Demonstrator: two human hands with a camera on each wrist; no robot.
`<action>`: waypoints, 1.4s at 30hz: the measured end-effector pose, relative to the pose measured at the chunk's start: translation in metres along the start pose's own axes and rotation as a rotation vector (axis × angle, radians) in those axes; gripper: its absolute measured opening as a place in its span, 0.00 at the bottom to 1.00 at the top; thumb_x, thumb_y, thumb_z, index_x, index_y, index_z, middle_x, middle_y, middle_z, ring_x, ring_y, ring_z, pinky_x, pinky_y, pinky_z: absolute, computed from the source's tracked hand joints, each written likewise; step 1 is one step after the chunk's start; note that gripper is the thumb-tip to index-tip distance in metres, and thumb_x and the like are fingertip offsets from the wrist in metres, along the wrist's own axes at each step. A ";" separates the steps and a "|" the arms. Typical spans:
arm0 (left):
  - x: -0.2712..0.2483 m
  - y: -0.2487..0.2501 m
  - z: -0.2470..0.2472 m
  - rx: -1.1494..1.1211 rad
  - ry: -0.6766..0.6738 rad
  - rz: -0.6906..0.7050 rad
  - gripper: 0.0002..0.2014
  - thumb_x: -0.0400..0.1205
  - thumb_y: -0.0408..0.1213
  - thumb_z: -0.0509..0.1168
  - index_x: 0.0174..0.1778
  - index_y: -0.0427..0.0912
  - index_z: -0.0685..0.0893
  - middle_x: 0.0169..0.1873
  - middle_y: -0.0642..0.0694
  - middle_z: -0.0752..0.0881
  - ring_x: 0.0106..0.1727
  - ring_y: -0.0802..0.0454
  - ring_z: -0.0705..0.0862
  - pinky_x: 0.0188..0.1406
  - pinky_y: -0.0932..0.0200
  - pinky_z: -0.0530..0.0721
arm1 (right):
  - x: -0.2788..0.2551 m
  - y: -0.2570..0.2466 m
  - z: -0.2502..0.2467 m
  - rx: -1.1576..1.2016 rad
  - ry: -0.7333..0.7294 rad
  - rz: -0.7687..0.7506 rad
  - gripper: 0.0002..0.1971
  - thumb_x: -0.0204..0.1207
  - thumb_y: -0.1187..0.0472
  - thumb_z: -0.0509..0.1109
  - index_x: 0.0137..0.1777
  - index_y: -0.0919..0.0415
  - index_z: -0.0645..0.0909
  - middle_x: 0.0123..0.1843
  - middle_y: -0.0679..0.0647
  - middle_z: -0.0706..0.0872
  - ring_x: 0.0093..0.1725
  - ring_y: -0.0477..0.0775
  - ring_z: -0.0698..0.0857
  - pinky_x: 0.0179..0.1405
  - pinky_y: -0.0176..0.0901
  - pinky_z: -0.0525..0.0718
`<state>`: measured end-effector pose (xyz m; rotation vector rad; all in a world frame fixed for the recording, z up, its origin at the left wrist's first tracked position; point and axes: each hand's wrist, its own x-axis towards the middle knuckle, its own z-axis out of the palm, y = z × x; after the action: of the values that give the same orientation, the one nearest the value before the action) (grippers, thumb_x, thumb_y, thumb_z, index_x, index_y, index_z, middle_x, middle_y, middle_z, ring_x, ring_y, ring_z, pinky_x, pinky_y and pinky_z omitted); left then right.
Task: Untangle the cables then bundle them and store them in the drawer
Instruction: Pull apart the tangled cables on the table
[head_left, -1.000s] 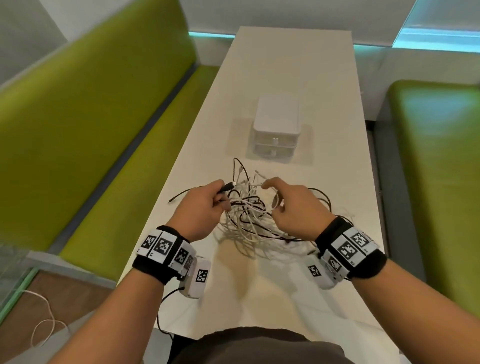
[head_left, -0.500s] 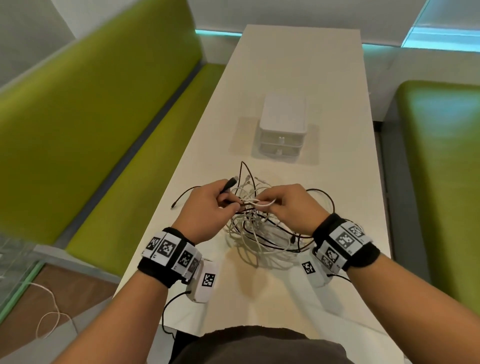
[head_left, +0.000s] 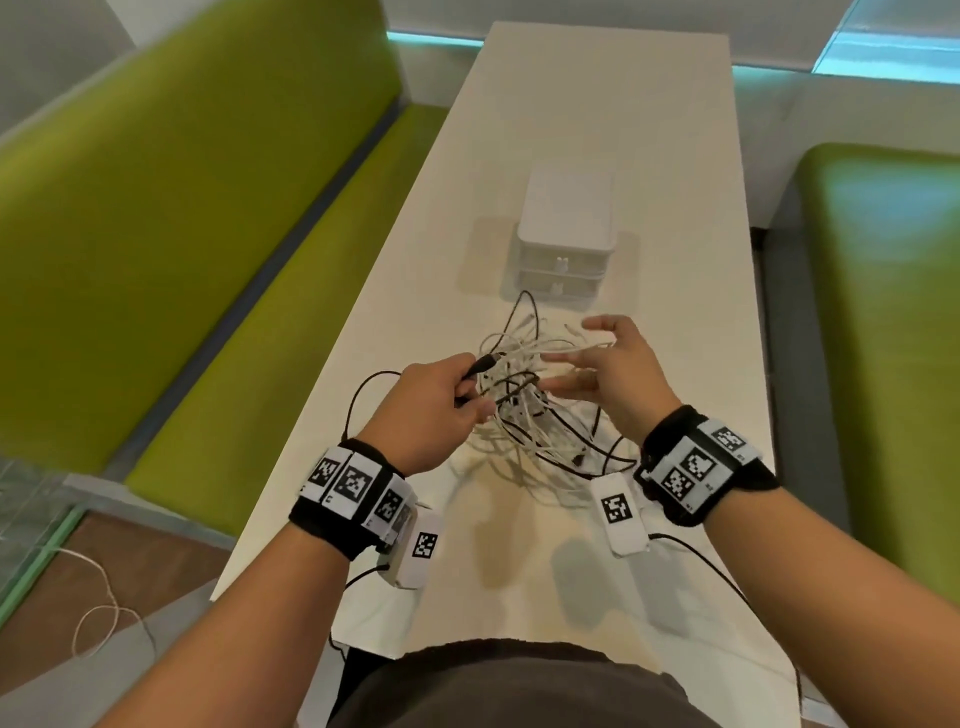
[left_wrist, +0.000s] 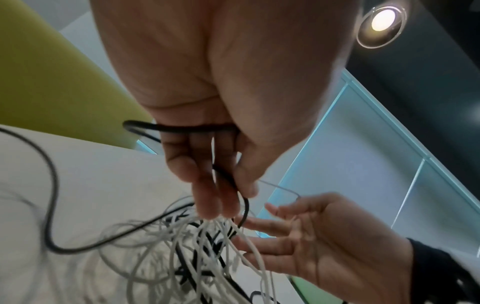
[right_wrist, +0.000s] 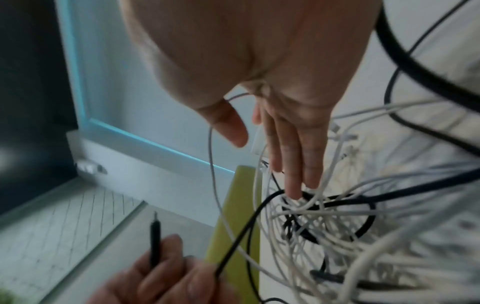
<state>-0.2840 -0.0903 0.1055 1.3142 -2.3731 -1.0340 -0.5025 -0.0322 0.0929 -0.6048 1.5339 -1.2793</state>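
A tangle of white and black cables (head_left: 530, 415) hangs between my hands just above the white table (head_left: 597, 104). My left hand (head_left: 441, 400) grips a black cable (left_wrist: 226, 181) near its plug (right_wrist: 155, 242), and the plug sticks out past the thumb. My right hand (head_left: 608, 364) is spread, with straight fingers (right_wrist: 293, 164) reaching into the white strands (right_wrist: 311, 205). A small white two-drawer box (head_left: 566, 234) stands behind the tangle, both drawers closed.
Green benches run along both sides of the table, the left bench (head_left: 182, 208) and the right bench (head_left: 883, 312). The far half of the table lies beyond the drawer box. A thin white cord (head_left: 98, 618) lies on the floor at the lower left.
My right hand let go of the white strand it pinched and opened out, moving right and farther away. The left hand keeps its hold on the black cable.
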 end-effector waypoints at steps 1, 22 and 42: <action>0.002 0.001 0.000 -0.010 0.002 0.010 0.15 0.82 0.37 0.72 0.36 0.44 0.72 0.37 0.47 0.91 0.39 0.51 0.88 0.40 0.58 0.83 | -0.001 0.000 0.001 0.065 -0.046 -0.010 0.29 0.72 0.78 0.67 0.67 0.50 0.68 0.58 0.70 0.88 0.46 0.74 0.92 0.56 0.68 0.91; 0.003 -0.009 -0.030 -0.250 0.163 0.003 0.23 0.75 0.40 0.80 0.37 0.33 0.71 0.30 0.51 0.89 0.35 0.50 0.87 0.47 0.44 0.86 | 0.001 0.015 0.005 -1.176 -0.066 -0.528 0.05 0.79 0.45 0.72 0.51 0.41 0.84 0.46 0.35 0.81 0.53 0.49 0.78 0.55 0.53 0.75; -0.002 0.000 0.028 0.174 0.118 0.273 0.08 0.82 0.38 0.72 0.47 0.45 0.77 0.43 0.50 0.82 0.41 0.45 0.81 0.39 0.50 0.79 | -0.002 -0.002 0.009 -0.827 -0.371 -0.112 0.06 0.74 0.52 0.79 0.38 0.52 0.92 0.39 0.50 0.91 0.43 0.50 0.86 0.46 0.47 0.79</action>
<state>-0.2980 -0.0757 0.0854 1.0309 -2.5072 -0.6676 -0.4939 -0.0346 0.0964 -1.3799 1.6863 -0.5078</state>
